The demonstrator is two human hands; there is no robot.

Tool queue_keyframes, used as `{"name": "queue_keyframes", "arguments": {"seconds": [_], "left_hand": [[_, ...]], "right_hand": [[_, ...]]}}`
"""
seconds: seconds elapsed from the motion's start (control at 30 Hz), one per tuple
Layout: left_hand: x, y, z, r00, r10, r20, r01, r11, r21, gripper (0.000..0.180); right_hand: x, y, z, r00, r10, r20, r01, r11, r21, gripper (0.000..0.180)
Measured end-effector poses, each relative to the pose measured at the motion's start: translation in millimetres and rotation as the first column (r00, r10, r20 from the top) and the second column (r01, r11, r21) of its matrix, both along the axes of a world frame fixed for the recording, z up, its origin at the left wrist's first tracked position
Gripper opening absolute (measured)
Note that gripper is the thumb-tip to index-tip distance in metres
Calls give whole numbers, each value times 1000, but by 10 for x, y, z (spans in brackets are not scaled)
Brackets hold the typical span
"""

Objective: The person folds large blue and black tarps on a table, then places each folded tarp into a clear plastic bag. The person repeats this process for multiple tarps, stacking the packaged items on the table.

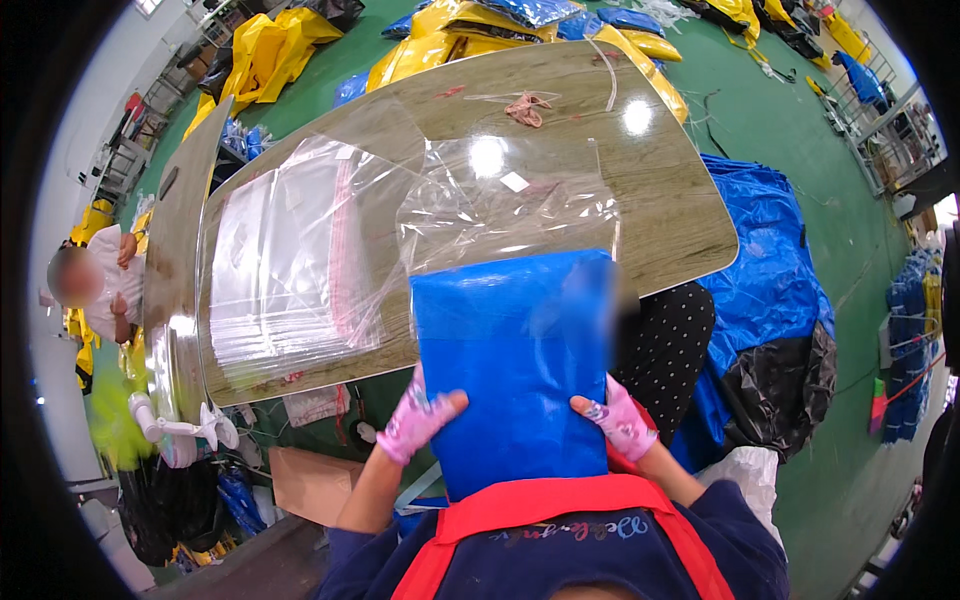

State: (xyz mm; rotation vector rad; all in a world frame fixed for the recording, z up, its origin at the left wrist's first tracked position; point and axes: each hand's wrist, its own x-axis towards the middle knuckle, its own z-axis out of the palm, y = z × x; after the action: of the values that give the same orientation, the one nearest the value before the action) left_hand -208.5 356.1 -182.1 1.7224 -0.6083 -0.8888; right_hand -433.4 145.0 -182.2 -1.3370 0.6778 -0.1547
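Note:
A folded blue plastic sheet (pixel 515 390) lies between my hands, its near end close to my body and its far end at the table's near edge. My left hand (pixel 420 415), in a pink patterned glove with bare fingertips, grips its left edge, thumb on top. On the opposite edge my right hand (pixel 615 417), gloved alike, holds it the same way. A clear plastic bag (pixel 510 205) with a small white label lies flat beyond the sheet. The two meet at the sheet's far end; I cannot tell how much of the sheet is inside. The fingers underneath are hidden.
On the wood-grain table (pixel 660 215), a stack of clear bags (pixel 285 260) lies to the left, and a pinkish tangle of string (pixel 527 108) at the back. Blue sheeting (pixel 765 250) heaps on the floor at right. A cardboard box (pixel 310 485) stands below left. Another person (pixel 105 275) is at far left.

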Motion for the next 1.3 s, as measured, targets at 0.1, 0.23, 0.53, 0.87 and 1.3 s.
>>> {"name": "queue_keyframes", "arguments": {"seconds": [0.1, 0.23, 0.53, 0.87, 1.3], "left_hand": [[-375, -9, -24, 954, 205, -220, -204, 979, 29, 55], [-501, -268, -58, 965, 207, -158, -169, 959, 228, 40], [-17, -382, 342, 961, -259, -100, 277, 860, 429, 40], [738, -1122, -90, 980, 77, -181, -62, 994, 87, 71], [-4, -693, 254, 897, 163, -411, -188, 982, -21, 39]], "right_hand": [[-266, -38, -198, 956, 116, -268, -106, 993, 51, 36], [-234, -746, -45, 879, 401, -259, -470, 818, -330, 31], [764, -288, 481, 926, 207, -317, -315, -43, -948, 79], [789, -1193, -51, 879, -384, 282, 470, 799, -376, 51], [23, -477, -35, 985, -174, -9, 174, 978, 112, 50]]}}
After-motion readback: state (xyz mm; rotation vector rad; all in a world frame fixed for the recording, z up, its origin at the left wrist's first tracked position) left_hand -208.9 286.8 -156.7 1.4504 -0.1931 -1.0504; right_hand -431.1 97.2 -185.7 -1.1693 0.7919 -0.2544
